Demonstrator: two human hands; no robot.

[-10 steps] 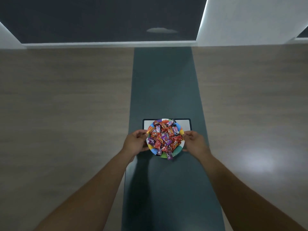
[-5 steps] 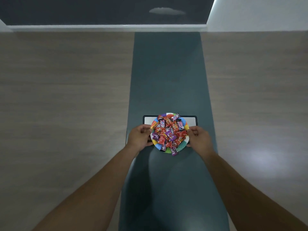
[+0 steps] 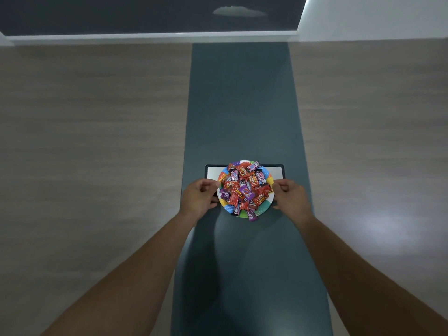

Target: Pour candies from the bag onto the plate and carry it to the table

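A round paper plate with a many-coloured rim (image 3: pixel 264 207) is heaped with red and purple wrapped candies (image 3: pixel 244 189). It rests over a white tray with a dark border (image 3: pixel 276 172). My left hand (image 3: pixel 200 196) grips the plate's left edge, fingers curled under it. My right hand (image 3: pixel 289 196) grips the right edge the same way. One purple candy (image 3: pixel 252 216) hangs over the plate's near rim. No candy bag is in view.
A long dark teal runner (image 3: pixel 242 105) stretches ahead over a pale wood-look surface (image 3: pixel 92 122). A dark panel (image 3: pixel 145 13) and white wall (image 3: pixel 373 15) close off the far end. A light glare (image 3: pixel 392 229) lies at the right.
The view has shifted, and the far dark panel shows more at the top again. Both hands keep their hold on the plate, which stays over the tray.
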